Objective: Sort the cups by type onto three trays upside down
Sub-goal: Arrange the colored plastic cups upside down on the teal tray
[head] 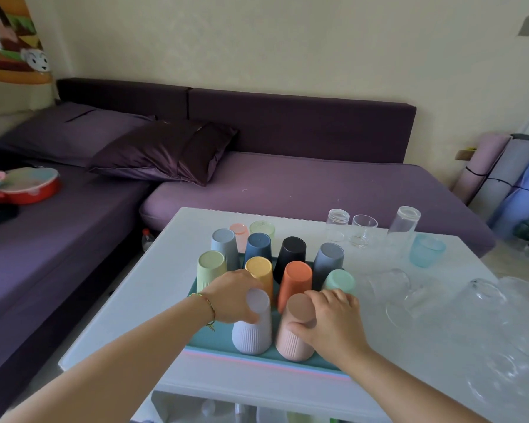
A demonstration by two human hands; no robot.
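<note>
1. tray: teal, on a white table, stacked on what look like other trays; pink and pale blue edges show under its near rim.
2. left hand: fingers curled round the top of the lilac cup, thumb on its near side. the cup stands upside down at the tray's near edge, left of centre.
3. right hand: gripping the pink cup, thumb in front and fingers wrapped behind. this cup is also upside down at the tray's near edge, just right of the lilac cup.
4. middle of tray, all inverted: pale green cup, yellow cup, orange cup, mint cup.
5. far side of tray, all inverted: grey-blue cup, navy cup, black cup, slate cup.
6. just beyond the tray's far edge: a peach tumbler and a green tumbler, both translucent.
7. right of the tray: clear glasses on the table, some upright and some lying over; among them a blue tumbler. the nearest ones are too blurred to count.
8. thin bracelet on the left wrist.
</note>
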